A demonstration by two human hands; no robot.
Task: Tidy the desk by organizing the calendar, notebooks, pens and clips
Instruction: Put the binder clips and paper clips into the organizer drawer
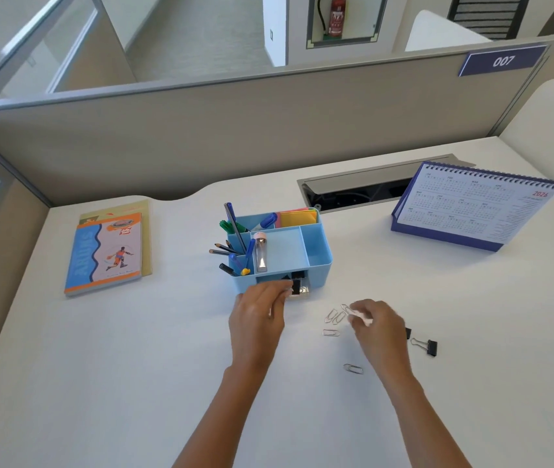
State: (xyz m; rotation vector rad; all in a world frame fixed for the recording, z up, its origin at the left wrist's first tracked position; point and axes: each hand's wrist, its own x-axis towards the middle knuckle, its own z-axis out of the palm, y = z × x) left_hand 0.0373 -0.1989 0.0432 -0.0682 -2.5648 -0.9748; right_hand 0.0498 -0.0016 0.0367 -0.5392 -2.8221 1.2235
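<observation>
- The white desk top (133, 366) fills the view, closed in at the back by a beige fabric partition (201, 130) that carries a blue plaque reading 007 (502, 60).
- Beyond the partition, a red fire extinguisher (336, 15) hangs in a wall recess.
- A grey cable hatch (353, 190) stands open in the desk, near the back edge.
- Centre stage is the light blue plastic desk organizer (316, 251). Pens and pencils (235, 231) crowd its left compartments, coloured sticky notes (299, 217) sit at the back, and a clear vial (260, 253) lies in the middle.
- The left hand (258, 315) is at the organizer's small open drawer (302, 293), with curled fingertips right beside the black binder clips (297, 282) inside. Blur hides whether it grips one.
- The right hand (375, 324) hovers just right of it, pinching a silver wire paper clip (346, 308) between thumb and fingers.
- More loose paper clips (331, 332) lie scattered on the desk around that hand, and a black binder clip (426, 346) rests just to its right.
- At the far left, two stacked notebooks (106, 255) lie flat, the top one blue and orange.
- At the far right, a blue spiral-bound 2026 desk calendar (471, 207) stands upright.
</observation>
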